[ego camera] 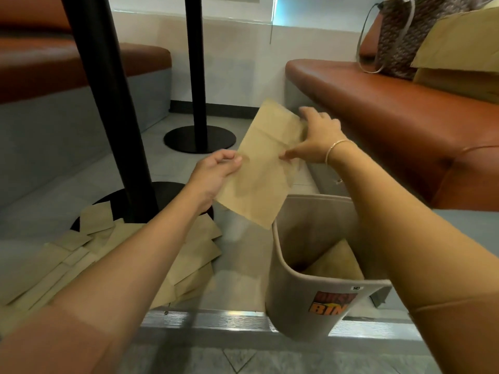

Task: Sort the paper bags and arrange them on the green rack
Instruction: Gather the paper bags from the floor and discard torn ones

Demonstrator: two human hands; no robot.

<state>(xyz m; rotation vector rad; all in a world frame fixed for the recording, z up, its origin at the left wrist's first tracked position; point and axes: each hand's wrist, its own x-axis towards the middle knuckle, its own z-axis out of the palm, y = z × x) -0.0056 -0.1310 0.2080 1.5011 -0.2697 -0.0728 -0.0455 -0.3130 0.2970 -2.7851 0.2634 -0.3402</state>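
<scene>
Both hands pinch one flat brown paper bag mid-frame: left hand lower edge, right hand upper edge, seemingly above beige dustbin.

Bare forearms; thin gold bracelet on right wrist.

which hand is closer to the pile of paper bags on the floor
Left. The left hand pinches the held paper bag's left edge, up and right of the pile of paper bags. The right hand grips that bag's right edge, farther right, above the bin.
</scene>
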